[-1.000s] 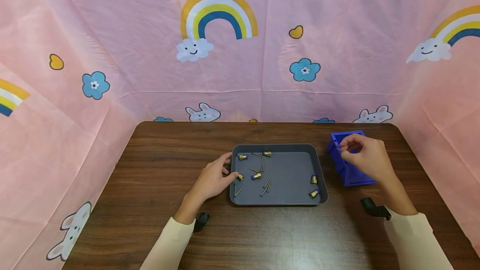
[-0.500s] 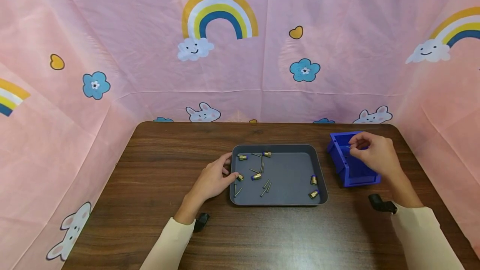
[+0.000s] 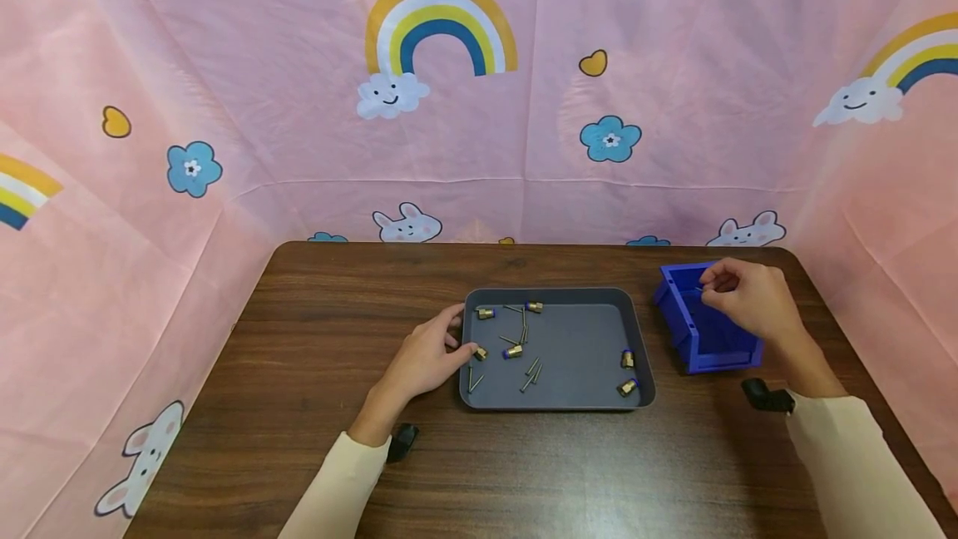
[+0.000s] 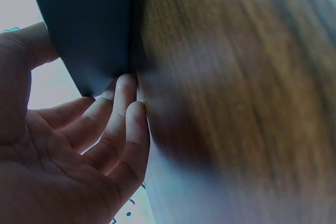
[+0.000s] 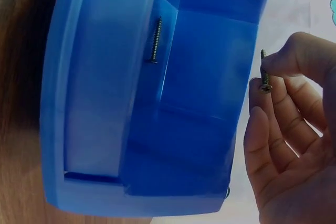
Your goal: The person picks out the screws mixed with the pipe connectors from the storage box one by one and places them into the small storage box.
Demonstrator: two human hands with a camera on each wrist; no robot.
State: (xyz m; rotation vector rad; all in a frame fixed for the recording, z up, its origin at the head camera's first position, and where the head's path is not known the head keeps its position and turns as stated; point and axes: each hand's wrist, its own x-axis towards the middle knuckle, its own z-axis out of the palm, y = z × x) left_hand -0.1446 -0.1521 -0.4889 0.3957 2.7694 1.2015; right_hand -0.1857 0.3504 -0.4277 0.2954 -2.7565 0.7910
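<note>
My left hand point(image 3: 427, 356) holds the left wall of a grey tray point(image 3: 584, 343), thumb over the rim and fingers against the outside point(image 4: 113, 114). Inside the tray lie several screws point(image 3: 532, 373) and several brass fittings with blue collars point(image 3: 512, 352). One brass fitting point(image 3: 481, 353) sits right by my left thumb. Above the blue bin point(image 3: 679, 327), my right hand point(image 3: 756, 302) pinches a screw point(image 5: 265, 80) between thumb and fingers. Another screw point(image 5: 156, 41) rests inside the bin, seen in the right wrist view.
Tray and bin stand side by side on a dark wooden table point(image 3: 337, 298), with a narrow gap between them. Pink printed cloth point(image 3: 479, 131) hangs behind the table and along both sides. Two brass fittings point(image 3: 627, 373) lie near the tray's right wall.
My right hand has shifted right, from over the bin's left wall to over its inside, still pinching the screw. The left hand and the tray stay put.
</note>
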